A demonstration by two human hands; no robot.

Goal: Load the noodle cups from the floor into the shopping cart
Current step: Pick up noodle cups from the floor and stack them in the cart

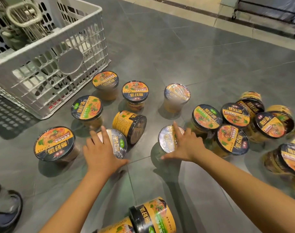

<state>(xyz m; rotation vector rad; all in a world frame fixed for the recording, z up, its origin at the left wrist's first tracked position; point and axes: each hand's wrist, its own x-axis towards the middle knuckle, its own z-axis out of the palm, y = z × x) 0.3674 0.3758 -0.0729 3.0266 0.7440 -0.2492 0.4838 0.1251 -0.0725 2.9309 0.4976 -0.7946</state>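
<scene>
Noodle cups with orange and black lids are scattered over the grey tiled floor; most stand upright. The white slotted basket of the shopping cart sits at about 10 o'clock, with the nearest cups just beside its lower wall. The left hand reaches toward 12 o'clock from the bottom edge, fingers straight and spread wide over the near cup at about 8 o'clock from the middle; whether the palm presses on the lid cannot be told. The right hand is also spread wide, thumb out, its forefinger lying across the lid of a glare-lit cup just past 5 o'clock from the middle. Between the two hands' cups, a tipped cup lies on its side. A crowded cluster of cups fills the 3 o'clock side, several leaning. Two more lie on their sides at 6 o'clock. A dark shoe shows at 8 o'clock.
</scene>
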